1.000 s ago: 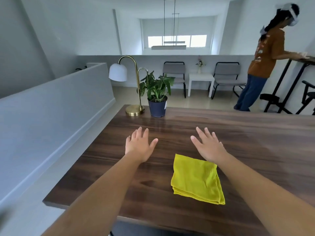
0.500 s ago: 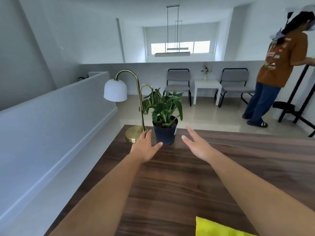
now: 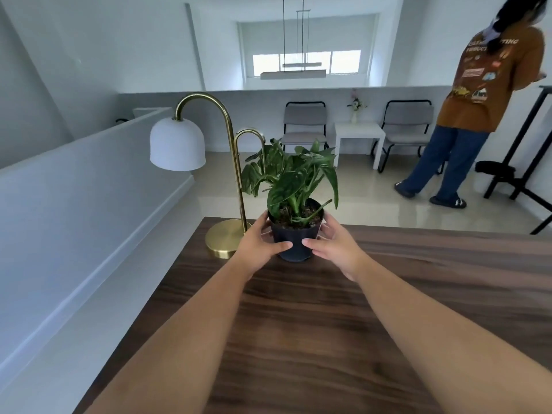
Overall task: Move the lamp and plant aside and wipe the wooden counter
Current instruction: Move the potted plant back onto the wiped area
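A green leafy plant point(image 3: 294, 180) grows in a dark pot point(image 3: 295, 245) near the far left corner of the dark wooden counter point(image 3: 328, 324). My left hand point(image 3: 258, 242) clasps the pot's left side and my right hand point(image 3: 334, 245) clasps its right side, thumbs across the front. The pot's base still touches the wood. Just left of it stands a brass lamp point(image 3: 228, 180) with a white dome shade point(image 3: 177, 144) and a round gold base point(image 3: 224, 239). The yellow cloth is out of view.
A low grey partition wall point(image 3: 74, 204) runs along the counter's left edge. Beyond the far edge the floor drops away, with two chairs point(image 3: 303, 124), a small white table point(image 3: 358, 138) and a person in a brown shirt point(image 3: 478, 94) at a black stand on the right.
Both hands have reached forward and closed around the plant pot. My view has moved closer and tilted up, so the yellow cloth has left the frame.
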Demonstrator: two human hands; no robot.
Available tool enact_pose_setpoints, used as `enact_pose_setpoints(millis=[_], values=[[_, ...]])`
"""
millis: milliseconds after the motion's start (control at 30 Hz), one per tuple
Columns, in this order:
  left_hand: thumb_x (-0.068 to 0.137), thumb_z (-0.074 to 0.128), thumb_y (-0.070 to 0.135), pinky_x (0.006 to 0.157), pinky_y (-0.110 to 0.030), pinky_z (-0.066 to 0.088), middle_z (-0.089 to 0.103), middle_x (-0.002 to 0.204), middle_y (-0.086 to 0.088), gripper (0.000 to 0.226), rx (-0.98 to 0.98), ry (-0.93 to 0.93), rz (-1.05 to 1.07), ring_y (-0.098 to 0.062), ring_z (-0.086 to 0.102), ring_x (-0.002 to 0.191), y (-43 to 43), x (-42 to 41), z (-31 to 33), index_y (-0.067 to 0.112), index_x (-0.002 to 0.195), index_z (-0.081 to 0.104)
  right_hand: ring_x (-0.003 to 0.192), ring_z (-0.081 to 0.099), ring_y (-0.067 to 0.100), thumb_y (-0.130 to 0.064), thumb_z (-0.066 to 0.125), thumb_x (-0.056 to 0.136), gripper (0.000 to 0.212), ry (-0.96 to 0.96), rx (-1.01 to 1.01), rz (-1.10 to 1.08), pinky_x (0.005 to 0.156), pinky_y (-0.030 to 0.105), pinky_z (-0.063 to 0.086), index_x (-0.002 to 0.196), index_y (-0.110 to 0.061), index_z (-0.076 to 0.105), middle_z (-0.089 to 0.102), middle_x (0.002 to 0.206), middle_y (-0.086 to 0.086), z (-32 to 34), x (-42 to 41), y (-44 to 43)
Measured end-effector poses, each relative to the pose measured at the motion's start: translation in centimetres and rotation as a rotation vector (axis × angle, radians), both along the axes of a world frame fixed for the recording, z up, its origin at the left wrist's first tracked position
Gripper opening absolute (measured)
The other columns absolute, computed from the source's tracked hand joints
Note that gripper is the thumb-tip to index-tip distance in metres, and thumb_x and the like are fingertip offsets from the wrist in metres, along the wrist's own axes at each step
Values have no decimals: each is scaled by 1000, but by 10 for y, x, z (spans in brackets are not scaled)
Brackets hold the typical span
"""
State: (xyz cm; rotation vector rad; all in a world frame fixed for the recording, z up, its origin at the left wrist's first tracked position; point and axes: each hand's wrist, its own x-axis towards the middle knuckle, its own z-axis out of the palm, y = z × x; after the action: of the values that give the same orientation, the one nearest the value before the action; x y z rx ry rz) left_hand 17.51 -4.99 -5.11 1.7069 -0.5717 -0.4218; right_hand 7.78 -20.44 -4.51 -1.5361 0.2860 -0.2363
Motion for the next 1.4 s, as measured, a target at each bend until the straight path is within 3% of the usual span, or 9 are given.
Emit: enact_pose_setpoints(millis=[100,233,367,533,700,867,1100,1300,1400], values=[[73,77,-1,103,-37,46,56,130,3,82,-20,-18,-39,-21,54,123,-8,-12,5,23,142,39,129,48,19,3,66,83,64,-4,35,-29,86,31,49,123,-42,45,56,126,-7,2,-14,-9],[74,76,-1,104,-38,46,54,127,4,81,-33,-58,-101,-23,52,125,-35,-42,13,28,140,40,130,47,19,5,64,84,74,10,34,-66,80,24,51,142,-31,37,52,139,-2,12,-53,-34],[76,75,1,107,-44,43,54,126,9,79,-52,-75,-155,-23,52,127,-70,-83,21,32,139,40,129,48,18,4,63,85,71,9,2,-102,87,27,50,141,-31,38,51,141,-1,27,-106,-63],[79,74,4,105,-34,43,53,128,11,77,-69,-77,-225,-15,51,123,-104,-146,23,32,142,39,131,47,16,3,63,85,71,34,-32,-143,99,36,47,139,-36,38,50,142,-5,35,-177,-95],[79,72,0,102,-27,41,52,133,9,81,-57,-78,-279,-13,51,123,-121,-195,12,30,145,35,133,44,16,3,63,85,78,77,-22,-192,85,27,50,143,-39,32,45,146,-6,27,-231,-107],[81,70,1,99,-24,40,51,129,13,80,-11,-86,-284,-11,52,120,-125,-222,3,33,145,34,117,53,11,6,59,86,75,108,-26,-204,71,18,51,140,-41,34,51,139,-6,21,-260,-110],[82,70,4,109,-35,41,52,138,9,81,35,-109,-254,-12,50,126,-127,-235,-7,33,147,32,131,45,14,7,60,86,82,107,24,-184,82,22,51,146,-38,27,45,144,-8,9,-274,-117],[84,69,6,110,-41,41,41,150,3,88,112,-125,-276,-18,42,136,-116,-240,6,34,151,20,139,36,19,4,67,82,88,131,-91,-253,110,41,37,151,-22,19,34,153,1,8,-278,-110],[85,69,11,107,-42,43,38,152,-3,88,166,-102,-245,-23,49,129,-102,-245,15,31,151,16,119,56,22,-8,75,78,60,252,-287,-489,103,38,45,133,-11,51,59,131,9,12,-291,-99]])
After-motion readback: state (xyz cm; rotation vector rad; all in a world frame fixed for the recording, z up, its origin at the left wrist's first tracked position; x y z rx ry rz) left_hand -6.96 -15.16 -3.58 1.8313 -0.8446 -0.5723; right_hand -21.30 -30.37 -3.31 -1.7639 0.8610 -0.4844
